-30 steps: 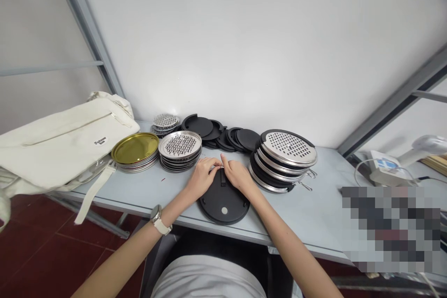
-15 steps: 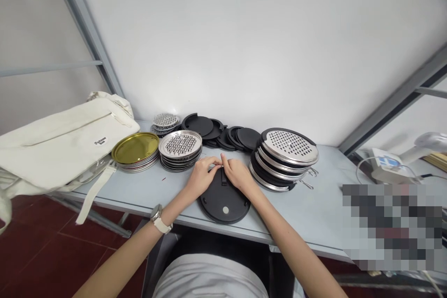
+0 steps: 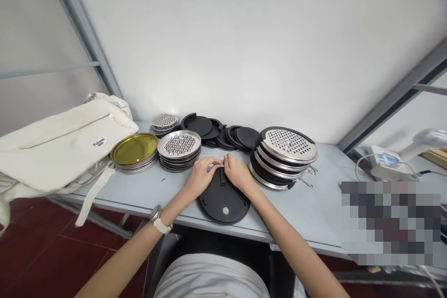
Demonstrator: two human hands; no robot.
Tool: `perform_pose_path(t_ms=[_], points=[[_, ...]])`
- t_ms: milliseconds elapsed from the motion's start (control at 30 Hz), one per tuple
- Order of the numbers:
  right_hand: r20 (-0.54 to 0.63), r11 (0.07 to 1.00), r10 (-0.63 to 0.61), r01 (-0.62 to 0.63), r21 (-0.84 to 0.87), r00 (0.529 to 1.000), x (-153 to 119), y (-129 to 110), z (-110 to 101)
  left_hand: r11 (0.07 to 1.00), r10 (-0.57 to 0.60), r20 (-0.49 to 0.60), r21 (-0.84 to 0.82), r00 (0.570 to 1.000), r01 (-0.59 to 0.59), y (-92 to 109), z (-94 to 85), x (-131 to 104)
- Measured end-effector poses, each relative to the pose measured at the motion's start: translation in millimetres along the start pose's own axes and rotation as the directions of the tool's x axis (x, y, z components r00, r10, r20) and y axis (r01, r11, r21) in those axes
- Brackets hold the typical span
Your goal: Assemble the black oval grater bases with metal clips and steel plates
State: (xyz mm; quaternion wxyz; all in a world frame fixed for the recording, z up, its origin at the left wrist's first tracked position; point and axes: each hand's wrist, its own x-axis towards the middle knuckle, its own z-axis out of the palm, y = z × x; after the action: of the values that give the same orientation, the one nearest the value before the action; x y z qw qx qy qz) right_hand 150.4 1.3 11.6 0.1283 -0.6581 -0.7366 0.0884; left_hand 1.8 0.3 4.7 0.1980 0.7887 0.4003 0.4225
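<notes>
A round black disc lies flat at the table's front edge, with a pale round spot low on its face and a narrow slotted tab near its far rim. Fingers of my left hand are pinched at that far rim, on a small shiny metal piece that looks like wire. From the other side my right hand also closes on this piece, its palm over the disc's right edge. Fingertips hide most of the metal piece, so its exact shape is unclear. A watch is on my left wrist.
Right of the disc stands a stack of graters in black holders, wire clips protruding. Leftward are stacked grater plates and a gold-coloured lid on a stack. Black rings and discs lie behind; a cream bag occupies the left end.
My right fingers have shifted slightly at the disc's far rim, and more of the metal piece shows between the hands. The disc stays in place; the view has moved slightly.
</notes>
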Motion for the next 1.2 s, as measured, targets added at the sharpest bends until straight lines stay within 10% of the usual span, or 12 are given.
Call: perform_pose_path(t_ms=[1200], points=[[0.000,0.999,-0.012,0.012,0.033,1.000,-0.3,-0.1,-0.8,0.995,0.061,-0.024,0.087,0.998,-0.058,2.5,1.6,-3.8]])
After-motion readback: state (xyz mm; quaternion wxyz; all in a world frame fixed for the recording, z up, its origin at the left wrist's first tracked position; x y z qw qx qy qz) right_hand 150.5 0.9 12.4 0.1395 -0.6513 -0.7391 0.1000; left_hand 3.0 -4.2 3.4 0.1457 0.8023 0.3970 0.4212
